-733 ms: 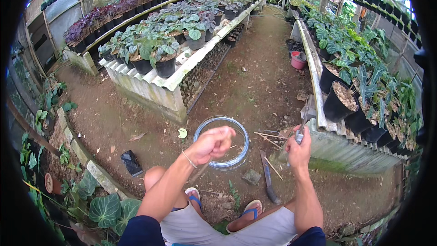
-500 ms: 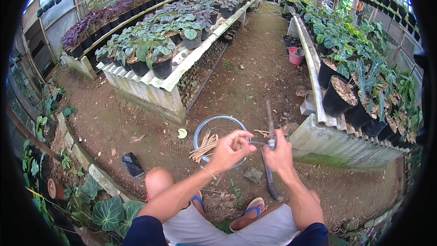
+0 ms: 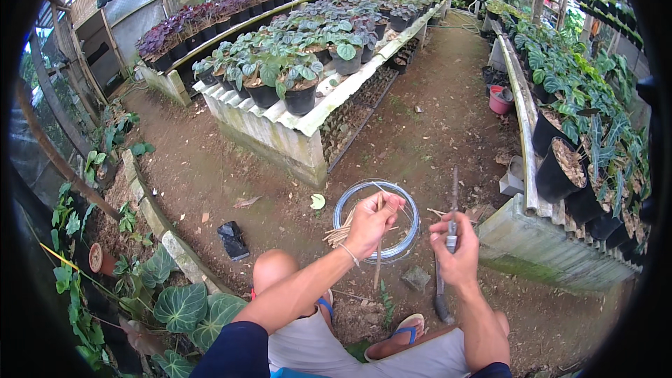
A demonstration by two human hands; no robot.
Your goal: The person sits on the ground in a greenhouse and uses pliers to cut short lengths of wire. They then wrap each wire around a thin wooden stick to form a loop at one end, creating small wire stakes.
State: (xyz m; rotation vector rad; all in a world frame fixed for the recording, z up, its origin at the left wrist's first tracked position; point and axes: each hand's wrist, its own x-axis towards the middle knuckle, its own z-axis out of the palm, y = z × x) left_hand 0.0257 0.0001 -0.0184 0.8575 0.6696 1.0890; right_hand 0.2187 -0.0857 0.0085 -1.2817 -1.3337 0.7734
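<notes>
My left hand [image 3: 372,222] is closed around a thin wooden stick [image 3: 378,269], which runs downward below the fingers. In my right hand [image 3: 458,248] is a tool with a narrow rusty blade [image 3: 455,189] pointing away from me and a grey collar. Its exact kind is hard to make out. Beneath my left hand, a coil of silvery wire [image 3: 414,229] lies on the soil, with a bundle of thin wooden sticks [image 3: 337,236] inside and across it. A dark curved blade-like tool [image 3: 441,301] lies on the ground below my right hand.
Long benches hold potted plants, with a corrugated bench edge [image 3: 308,124] at left and a concrete bench wall [image 3: 532,255] at right. A black object [image 3: 232,240], a stone [image 3: 416,278] and a pink pot [image 3: 500,101] stand on the dirt. Leafy plants [image 3: 180,306] grow at lower left.
My view has swung left, so the scene sits farther right. My left hand has turned and lowered, and its stick now points down. The right hand still holds its tool, with fingers looser.
</notes>
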